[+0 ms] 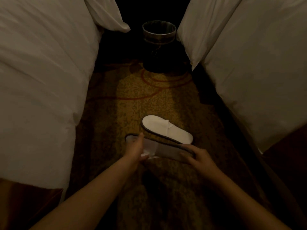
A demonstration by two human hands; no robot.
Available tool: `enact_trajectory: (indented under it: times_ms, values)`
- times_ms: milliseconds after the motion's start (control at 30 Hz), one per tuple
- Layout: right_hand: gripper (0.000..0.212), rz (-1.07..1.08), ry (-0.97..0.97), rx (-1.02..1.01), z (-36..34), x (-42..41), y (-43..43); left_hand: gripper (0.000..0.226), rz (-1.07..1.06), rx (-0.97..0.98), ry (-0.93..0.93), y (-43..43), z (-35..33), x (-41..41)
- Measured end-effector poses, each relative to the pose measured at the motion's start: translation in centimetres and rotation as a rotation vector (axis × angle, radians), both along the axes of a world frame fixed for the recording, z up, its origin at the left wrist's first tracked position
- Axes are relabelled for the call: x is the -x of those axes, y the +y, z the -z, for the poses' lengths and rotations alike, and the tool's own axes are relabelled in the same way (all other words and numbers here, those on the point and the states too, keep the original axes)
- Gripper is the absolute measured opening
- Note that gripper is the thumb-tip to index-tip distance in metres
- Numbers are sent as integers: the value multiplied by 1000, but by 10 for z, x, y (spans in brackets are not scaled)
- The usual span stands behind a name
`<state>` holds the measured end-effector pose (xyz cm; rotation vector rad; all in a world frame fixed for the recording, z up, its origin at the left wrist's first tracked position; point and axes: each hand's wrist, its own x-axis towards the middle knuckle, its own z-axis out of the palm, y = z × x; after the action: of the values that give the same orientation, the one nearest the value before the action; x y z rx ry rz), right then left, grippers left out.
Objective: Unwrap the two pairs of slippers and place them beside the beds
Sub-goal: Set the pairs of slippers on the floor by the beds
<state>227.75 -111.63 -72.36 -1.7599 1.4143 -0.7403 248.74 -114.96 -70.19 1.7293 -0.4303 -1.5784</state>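
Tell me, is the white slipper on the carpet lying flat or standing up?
Lying flat. The white slipper rests sole-down on the carpet, its whole top face showing, just beyond both hands.

Dim hotel room — two beds with white duvets, left bed (41, 77) and right bed (257, 72) flanking the hands, patterned carpet (132, 90) beneath, lined waste bin (159, 40) beyond, disposable white slipper (166, 128) just past the fingers.
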Motion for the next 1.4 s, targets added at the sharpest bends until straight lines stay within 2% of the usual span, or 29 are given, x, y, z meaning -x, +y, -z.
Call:
enact_trajectory:
  times_ms: [100, 133, 267, 400, 567, 667, 867, 967, 1100, 1233, 1300, 1367, 1400]
  values:
    - [15, 101, -256, -280, 3, 18, -5, 57, 135, 17, -511, -7, 11, -17]
    - [16, 106, -321, -361, 4, 23, -6, 61, 187, 20, -587, -9, 14, -22]
    - [15, 113, -454, -600, 9, 38, -17, 63, 417, -34, -700, -18, 37, -33]
    - [25, 194, -353, -672, 24, 50, -33, 48, 668, -127, -773, -18, 55, -27]
    - [51, 460, -87, -624, 61, 49, -41, 42, 719, -173, -819, -20, 75, -14]
    - [61, 527, 41, -629, 81, 37, -39, 43, 702, -204, -844, -20, 85, 0]
    - [59, 513, 405, -474, 109, 28, -31, 49, 731, -205, -856, -12, 106, 7]
    - [60, 529, 499, -431, 112, 27, -32, 52, 757, -212, -884, -10, 112, 4]
    - [63, 503, 460, -498, 115, 34, -43, 51, 750, -168, -894, -19, 115, 0]
    - [35, 610, 172, -468, 107, 47, -67, 53, 641, -10, -861, -59, 107, -12]
    - [20, 658, 98, -464, 104, 52, -81, 48, 623, 41, -881, -81, 102, -17]
    - [14, 666, 65, -485, 104, 55, -92, 46, 644, 121, -880, -98, 100, -17]
    - [18, 667, 55, -500, 104, 55, -96, 49, 656, 172, -867, -104, 99, -15]
